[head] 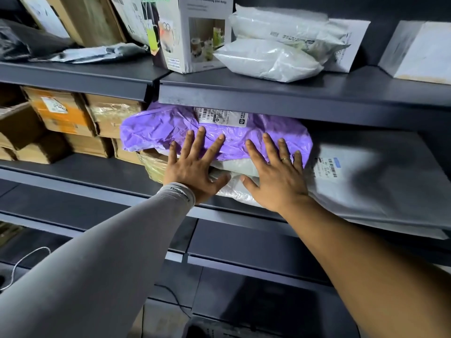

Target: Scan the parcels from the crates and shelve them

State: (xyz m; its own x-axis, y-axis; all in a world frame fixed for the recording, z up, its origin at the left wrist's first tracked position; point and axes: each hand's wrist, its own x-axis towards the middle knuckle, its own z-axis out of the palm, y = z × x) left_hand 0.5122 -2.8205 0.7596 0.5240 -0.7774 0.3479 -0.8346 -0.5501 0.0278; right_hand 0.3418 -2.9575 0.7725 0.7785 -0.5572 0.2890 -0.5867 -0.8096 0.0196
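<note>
Pressing flat on a purple parcel (pixel 214 132) with both hands here, right around the middle of the frame. The left hand (pixel 192 167), with a grey sleeve (pixel 102 259) up to the wrist, has its fingers (pixel 200 137) spread out straight on the purple plastic, released rather than grasping anything, thumb down by the white bag (pixel 234 189) underneath. The right hand (pixel 275 174) is the same deal, fingers splayed and flat on the parcel's right half, with a ring (pixel 283 159) on one of them. The purple parcel sits on the middle shelf (pixel 97 174), stacked on top of that white bag, its top edge tucked under the lip of the upper shelf (pixel 268 93), and its white shipping label (pixel 222 117) faces out. Just right of it a big grey mailer (pixel 380 181) lies flat with its own barcode label. Cardboard boxes (pixel 73 123) fill the left of the middle shelf. Up top there's a printed product box (pixel 192 35) in the centre and two white poly bags (pixel 275 42) stacked beside it.
</note>
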